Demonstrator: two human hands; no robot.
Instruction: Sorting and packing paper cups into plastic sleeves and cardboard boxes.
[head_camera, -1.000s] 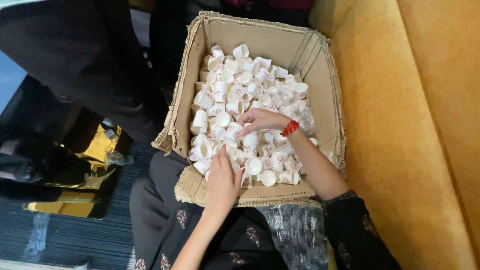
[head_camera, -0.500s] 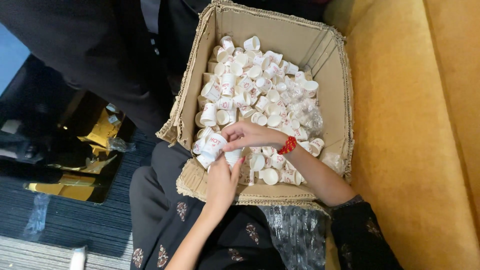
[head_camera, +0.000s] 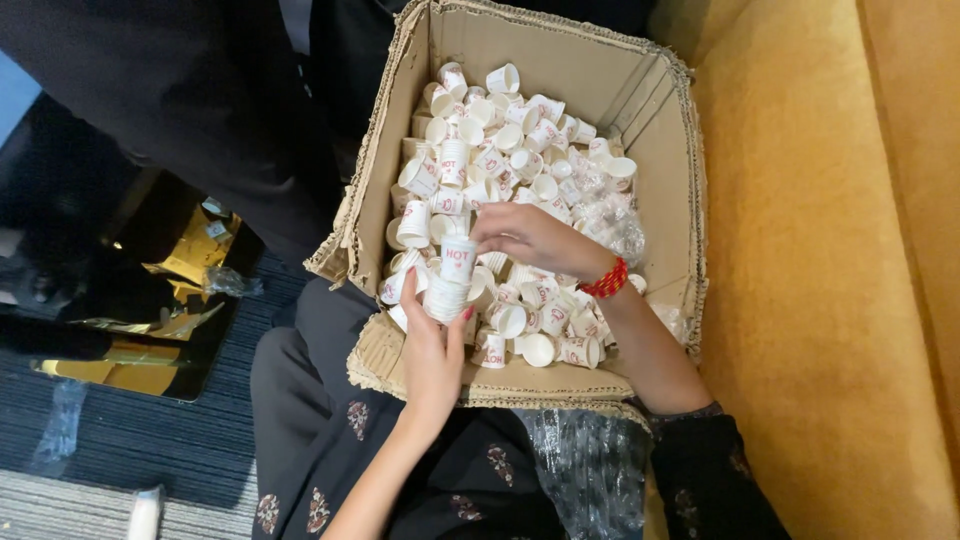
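Two hands: left hand (head_camera: 432, 352) grip pinching cup stack (head_camera: 452, 279), right hand (head_camera: 535, 240) fingers touching its top

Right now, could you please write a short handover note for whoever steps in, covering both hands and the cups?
Left hand: holds a short stack of nested white paper cups upright at the near edge of the cardboard box.
Right hand: reaches over the loose cups, fingers at the top of the stack; red bracelet on the wrist.
Things: the box rests on the lap beside a yellow sofa and holds many loose cups, lying every way.
Done: a few cups are nested into the stack.
Left: nearly all cups lie unstacked.
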